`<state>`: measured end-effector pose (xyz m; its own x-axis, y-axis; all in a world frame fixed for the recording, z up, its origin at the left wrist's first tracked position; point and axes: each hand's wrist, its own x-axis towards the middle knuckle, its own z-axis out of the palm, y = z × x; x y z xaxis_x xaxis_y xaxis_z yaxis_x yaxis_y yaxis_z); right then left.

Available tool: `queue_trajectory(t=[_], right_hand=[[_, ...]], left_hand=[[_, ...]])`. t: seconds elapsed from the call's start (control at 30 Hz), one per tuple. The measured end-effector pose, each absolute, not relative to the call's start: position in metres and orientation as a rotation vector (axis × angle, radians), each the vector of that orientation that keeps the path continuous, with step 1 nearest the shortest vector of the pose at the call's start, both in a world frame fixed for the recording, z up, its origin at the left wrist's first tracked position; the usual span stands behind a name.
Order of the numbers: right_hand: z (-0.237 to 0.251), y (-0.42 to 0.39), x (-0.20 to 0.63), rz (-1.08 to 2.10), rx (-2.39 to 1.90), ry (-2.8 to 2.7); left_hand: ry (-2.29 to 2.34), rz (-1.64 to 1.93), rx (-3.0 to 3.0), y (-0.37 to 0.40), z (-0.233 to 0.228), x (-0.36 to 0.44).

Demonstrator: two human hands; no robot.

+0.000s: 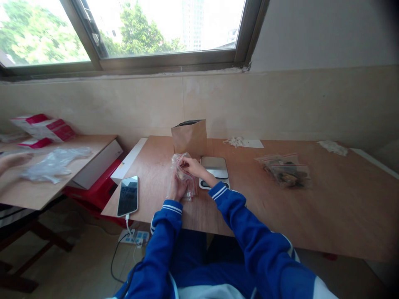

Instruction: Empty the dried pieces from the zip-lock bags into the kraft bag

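Note:
Clear zip bags (190, 190) with red seal lines are bunched at the middle of the wooden table, in both my hands. My left hand (177, 186) is closed round them from below, its fingers partly hidden by the plastic. From the right, my right hand (193, 167) pinches the upper part of the plastic with bent fingers. A kitchen scale (215, 168) with a silver plate lies just right of the hands, partly covered by my right wrist. Behind the bags stands an upright brown paper bag (190, 139), its top open and dark inside.
Filled zip bags (288, 172) lie to the right. White scraps (237, 142) lie by the wall. A phone (128, 196) on a charging cable rests at the left edge, above a power strip (134, 237). Another person's hand (17, 160) is near plastic (56, 164) on a neighbouring table.

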<state>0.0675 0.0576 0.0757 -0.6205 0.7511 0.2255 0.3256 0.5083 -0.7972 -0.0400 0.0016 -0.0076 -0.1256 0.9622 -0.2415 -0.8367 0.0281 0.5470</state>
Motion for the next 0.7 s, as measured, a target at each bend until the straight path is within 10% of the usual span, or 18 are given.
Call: queue_trajectory(t=[0.7], right_hand=[[0.187, 0.140, 0.075, 0.470, -0.729, -1.548]], left_hand=[[0.585, 1.663, 0.241, -0.005, 0.010, -0.037]])
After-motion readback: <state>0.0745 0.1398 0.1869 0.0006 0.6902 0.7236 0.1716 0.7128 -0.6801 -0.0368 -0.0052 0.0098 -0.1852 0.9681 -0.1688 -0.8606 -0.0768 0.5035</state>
